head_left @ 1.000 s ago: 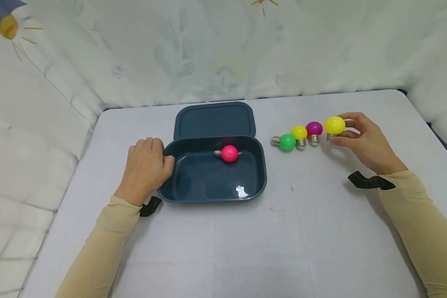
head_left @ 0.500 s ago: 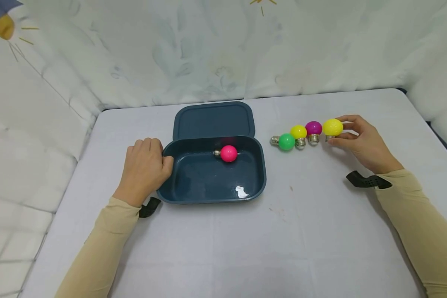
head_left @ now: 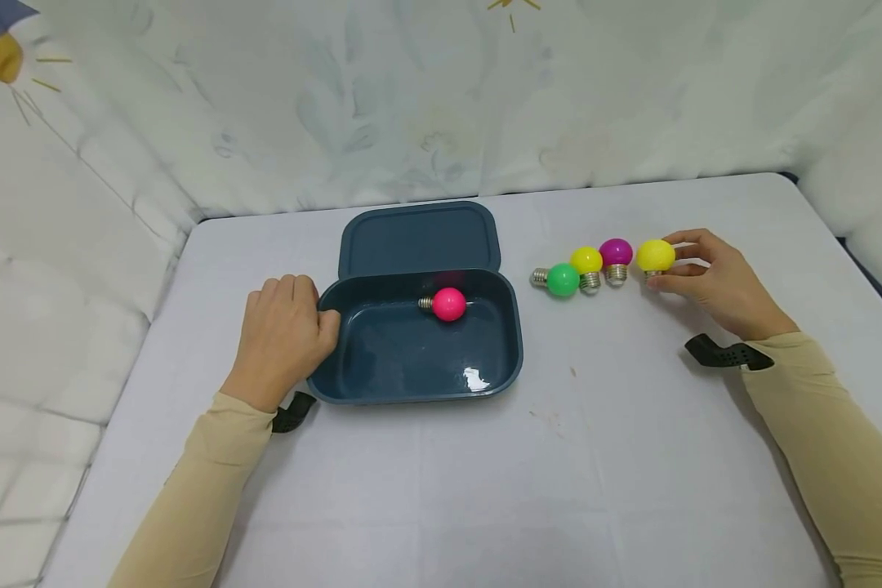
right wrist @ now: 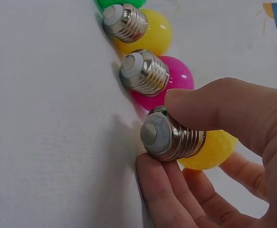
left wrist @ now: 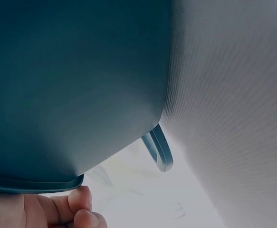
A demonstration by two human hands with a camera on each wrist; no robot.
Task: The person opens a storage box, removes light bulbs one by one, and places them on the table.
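Note:
My right hand [head_left: 723, 282] pinches a yellow light bulb [head_left: 656, 256] with its metal screw base downward. The right wrist view shows the thumb and fingers at that base [right wrist: 164, 135]. Left of it lie a purple bulb [head_left: 616, 251], a second yellow bulb [head_left: 586, 260] and a green bulb [head_left: 563, 279] in a row. With curled fingers my left hand [head_left: 279, 335] grips the left rim of a dark blue plastic box [head_left: 412, 400]. A pink bulb [head_left: 449, 305] lies inside the box, near its back wall.
Behind the box a matching blue lid [head_left: 419, 238] lies flat on the white tablecloth [head_left: 500, 490]. A patterned curtain [head_left: 412, 98] hangs along the table's back edge. Each wrist wears a black band [head_left: 728, 354].
My right hand has lowered the yellow bulb slightly toward the table beside the purple one. The left hand keeps its grip on the box; the other bulbs stay put.

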